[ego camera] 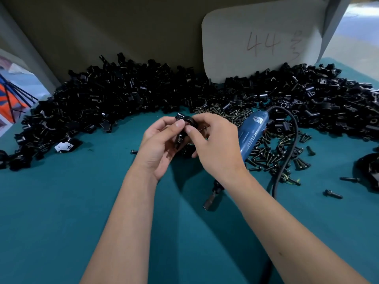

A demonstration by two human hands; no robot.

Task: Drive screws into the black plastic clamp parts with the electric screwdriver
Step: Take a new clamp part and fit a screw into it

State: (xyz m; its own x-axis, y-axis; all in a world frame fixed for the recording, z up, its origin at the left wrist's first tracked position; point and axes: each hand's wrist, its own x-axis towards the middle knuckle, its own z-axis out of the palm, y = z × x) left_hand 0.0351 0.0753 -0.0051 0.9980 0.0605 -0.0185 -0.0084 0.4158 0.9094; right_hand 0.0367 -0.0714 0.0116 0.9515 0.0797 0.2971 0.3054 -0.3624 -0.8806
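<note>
— Between my hands, what's going on?
— My left hand [162, 140] and right hand [213, 142] both pinch one black clamp part [185, 121] above the counter [82, 201]. I'm seating a screw, I think; it's hidden.
— And next?
— Free my right hand for the electric screwdriver [251, 134], lying just beside it among the loose screws [266, 156].

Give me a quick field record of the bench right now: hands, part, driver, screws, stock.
left hand: grips the clamp part
right hand: pinches the same part
clamp part: held above the green table
electric screwdriver: lying on the table, right of the hands, not held
screws: loose heap around the driver
parts pile: along the back board
</note>
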